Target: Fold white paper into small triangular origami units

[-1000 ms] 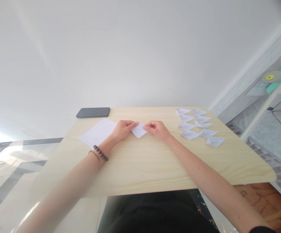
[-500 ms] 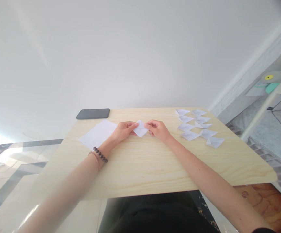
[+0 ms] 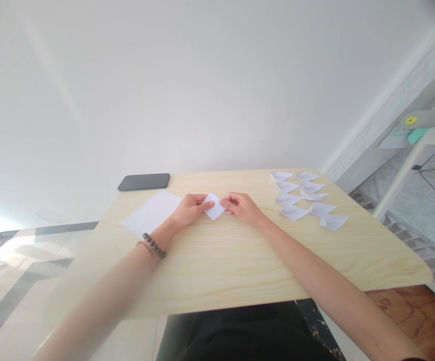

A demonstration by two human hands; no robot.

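A small white folded paper, shaped like a diamond, is held between both hands above the middle of the table. My left hand pinches its left side, thumb lying on top and fingers behind. On the opposite corner, my right hand grips the paper between thumb and fingertips. Flat white sheets of paper lie just left of my left hand, partly covered by it. Whether they are one sheet or a stack I cannot tell.
Several folded paper boats stand in two columns on the right of the wooden table. A dark phone lies at the back left corner. A white wall rises behind the table, and a pale metal frame stands at the right.
Both hands still hold the folded paper. My left thumb reaches further over its face, and the paper is slightly turned. The whole view has shifted a little.
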